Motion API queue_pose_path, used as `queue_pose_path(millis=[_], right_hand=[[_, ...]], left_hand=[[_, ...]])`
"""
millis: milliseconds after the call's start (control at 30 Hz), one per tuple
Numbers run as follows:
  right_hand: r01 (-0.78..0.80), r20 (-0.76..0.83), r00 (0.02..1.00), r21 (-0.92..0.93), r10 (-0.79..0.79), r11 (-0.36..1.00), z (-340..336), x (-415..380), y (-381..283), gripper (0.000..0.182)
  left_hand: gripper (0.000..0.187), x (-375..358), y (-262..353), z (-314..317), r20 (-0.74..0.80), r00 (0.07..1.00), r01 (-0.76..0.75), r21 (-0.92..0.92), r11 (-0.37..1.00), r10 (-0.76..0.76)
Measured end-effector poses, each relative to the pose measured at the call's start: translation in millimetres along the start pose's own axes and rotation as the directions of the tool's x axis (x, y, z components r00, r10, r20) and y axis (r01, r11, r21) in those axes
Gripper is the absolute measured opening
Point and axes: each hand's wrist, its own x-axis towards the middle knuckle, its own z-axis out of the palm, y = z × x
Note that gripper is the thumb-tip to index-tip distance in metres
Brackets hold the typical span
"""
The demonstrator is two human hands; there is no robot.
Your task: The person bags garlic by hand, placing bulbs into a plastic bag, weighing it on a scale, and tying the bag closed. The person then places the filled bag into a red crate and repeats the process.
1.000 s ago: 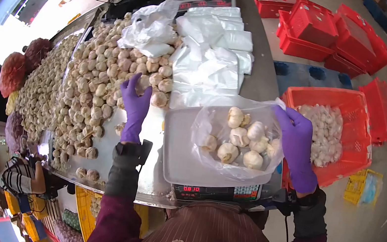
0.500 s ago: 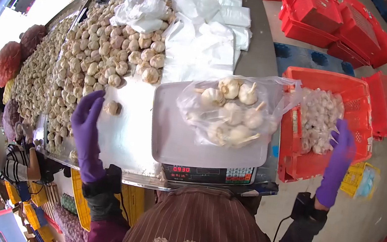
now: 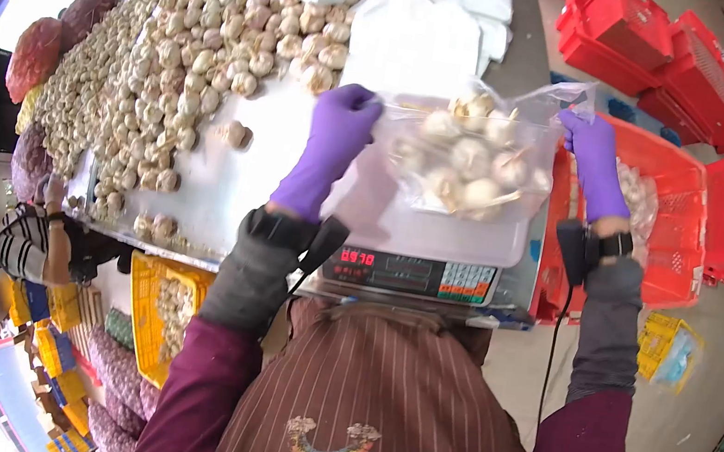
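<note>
A clear plastic bag (image 3: 475,161) with several garlic bulbs lies over the pale tray of a digital scale (image 3: 435,237), whose red display is lit. My left hand (image 3: 339,129), in a purple glove, is closed at the bag's left edge, and the plastic there runs to its fingers. On the other side, my right hand (image 3: 593,153), also gloved in purple, pinches the bag's upper right corner, which stretches up toward it. A single garlic bulb (image 3: 233,134) sits on the metal table left of my left hand.
A large heap of garlic (image 3: 191,51) covers the table's left side. White plastic bags (image 3: 425,25) lie behind the scale. A red crate (image 3: 684,199) holding bagged garlic stands at the right. A co-worker (image 3: 27,242) is at the far left.
Both hands have moved inward and up to the bag, and their fingers have closed on its edges. The view has shifted, and the bag's right side is drawn up.
</note>
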Motion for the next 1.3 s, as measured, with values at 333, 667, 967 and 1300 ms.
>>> queue_pose_path(millis=[333,667,967,1300], right_hand=[[0.535,-0.412,0.600,-0.430,-0.686,0.727,6,-167,-172,0.018],[0.187,0.371,0.715,0.716,-0.592,0.673,-1,-157,-167,0.054],[0.201,0.326,0.876,0.422,-0.354,0.884,108,-171,-184,0.023],[0.697,0.377,-0.092,-0.636,-0.922,-0.330,76,-149,-172,0.031]], left_hand=[[0.042,-66,119,-57,0.181,0.594,-0.715,0.565,0.412,0.784],[0.021,-37,132,-127,0.508,0.766,-0.594,0.793,0.134,0.394],[0.031,-61,123,-40,0.285,0.835,-0.460,-0.108,0.881,0.471],[0.030,-58,103,-15,0.290,0.884,-0.196,-0.482,0.854,0.367]])
